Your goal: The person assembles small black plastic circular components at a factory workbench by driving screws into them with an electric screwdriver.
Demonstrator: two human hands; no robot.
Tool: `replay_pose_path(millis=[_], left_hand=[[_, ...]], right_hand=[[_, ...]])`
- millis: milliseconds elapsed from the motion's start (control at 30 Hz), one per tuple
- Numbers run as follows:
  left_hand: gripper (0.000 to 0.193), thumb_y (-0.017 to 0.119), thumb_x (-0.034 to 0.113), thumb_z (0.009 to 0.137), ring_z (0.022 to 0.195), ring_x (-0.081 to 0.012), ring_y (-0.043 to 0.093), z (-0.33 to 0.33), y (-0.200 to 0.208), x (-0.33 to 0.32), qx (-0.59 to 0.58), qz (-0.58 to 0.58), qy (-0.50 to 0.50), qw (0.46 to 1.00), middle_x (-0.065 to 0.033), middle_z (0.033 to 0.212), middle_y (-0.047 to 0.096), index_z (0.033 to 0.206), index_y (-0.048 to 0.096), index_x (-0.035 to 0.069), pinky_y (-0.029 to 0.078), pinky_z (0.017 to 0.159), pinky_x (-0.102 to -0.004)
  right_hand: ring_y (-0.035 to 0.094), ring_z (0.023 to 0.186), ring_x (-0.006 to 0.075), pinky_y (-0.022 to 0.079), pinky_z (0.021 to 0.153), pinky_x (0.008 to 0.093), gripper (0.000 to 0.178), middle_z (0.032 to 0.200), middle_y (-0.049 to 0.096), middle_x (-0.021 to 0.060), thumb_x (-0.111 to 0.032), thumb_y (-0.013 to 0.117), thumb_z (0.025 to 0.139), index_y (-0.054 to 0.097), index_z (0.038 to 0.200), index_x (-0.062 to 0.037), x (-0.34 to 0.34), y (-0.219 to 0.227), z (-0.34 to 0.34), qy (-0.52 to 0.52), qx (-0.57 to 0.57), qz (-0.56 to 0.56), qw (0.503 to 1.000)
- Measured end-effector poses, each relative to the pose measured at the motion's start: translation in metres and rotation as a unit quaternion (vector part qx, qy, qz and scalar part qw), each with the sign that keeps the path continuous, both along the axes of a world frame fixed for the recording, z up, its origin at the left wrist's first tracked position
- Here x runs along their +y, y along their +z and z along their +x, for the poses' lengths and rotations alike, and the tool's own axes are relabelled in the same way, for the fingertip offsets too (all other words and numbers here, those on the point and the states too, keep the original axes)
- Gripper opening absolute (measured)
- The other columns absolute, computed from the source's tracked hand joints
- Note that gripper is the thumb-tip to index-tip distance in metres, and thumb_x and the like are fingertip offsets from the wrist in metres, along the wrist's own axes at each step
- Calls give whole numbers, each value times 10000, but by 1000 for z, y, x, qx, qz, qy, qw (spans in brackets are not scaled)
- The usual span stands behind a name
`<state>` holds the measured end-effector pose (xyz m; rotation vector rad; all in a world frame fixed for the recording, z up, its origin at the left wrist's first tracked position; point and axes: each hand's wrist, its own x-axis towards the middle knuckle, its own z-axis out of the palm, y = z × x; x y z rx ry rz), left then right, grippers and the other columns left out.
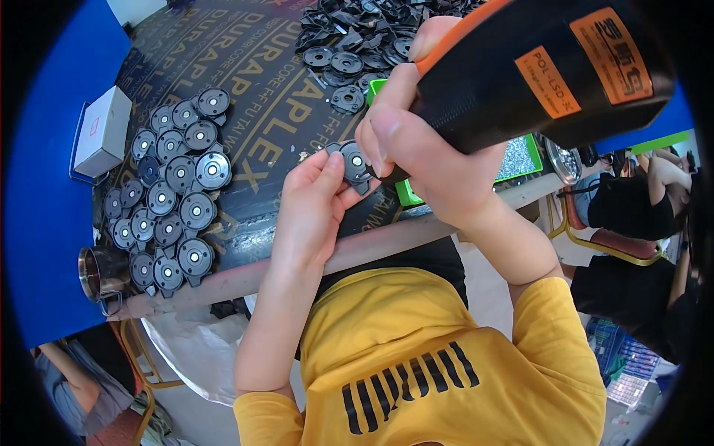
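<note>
My left hand (309, 204) pinches a dark grey round plastic part (352, 165) with a shiny metal centre, just above the table near its front edge. In my right hand (439, 160) is a black and orange power screwdriver (513, 82), gripped with the fingers wrapped round it. Its narrow front end reaches the right side of the round part; the exact contact point is hidden by my fingers. Several similar round parts (178, 175) with metal centres lie grouped on the left of the table. Behind my hands, more loose round parts (346, 63) are scattered.
A green tray (407, 195) of small silvery pieces sits under my right hand, beside a round metal dish (563, 160). Black plastic parts (327, 33) are heaped at the back. A white box (104, 132) and metal cup (104, 273) stand left. Other people (632, 197) sit nearby.
</note>
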<state>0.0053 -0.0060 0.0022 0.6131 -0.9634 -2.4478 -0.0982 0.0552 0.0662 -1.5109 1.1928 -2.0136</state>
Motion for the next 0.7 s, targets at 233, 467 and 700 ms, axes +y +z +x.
replay_pose_path(millis=[233,467,700], left_hand=[[258,345,134,932,852,-169,585,-2,-6,0,-2,-1,-8,1000,-114,951,579,1007,499,-60,494,797,-317],[241,353,123,929,841,-161,584,-7,-8,-2,3,0,0,1000,-112,941,576,988,500,-58,497,794,-318],[215,364,96,917,810,-168,590,-3,-10,0,17,-5,27,999,-103,936,579,999,498,-51,509,763,-310]], right_hand=[[455,463,139,424,490,295,411,631,467,70,102,435,745,299,1095,-66,2,-3,-1,0,2,35,999],[457,476,135,419,502,297,387,644,471,64,97,432,763,309,1081,-86,3,-10,-2,-23,17,7,1000],[457,514,132,409,538,288,391,647,436,38,58,430,796,312,1138,-90,5,-5,9,-117,-65,-10,991]])
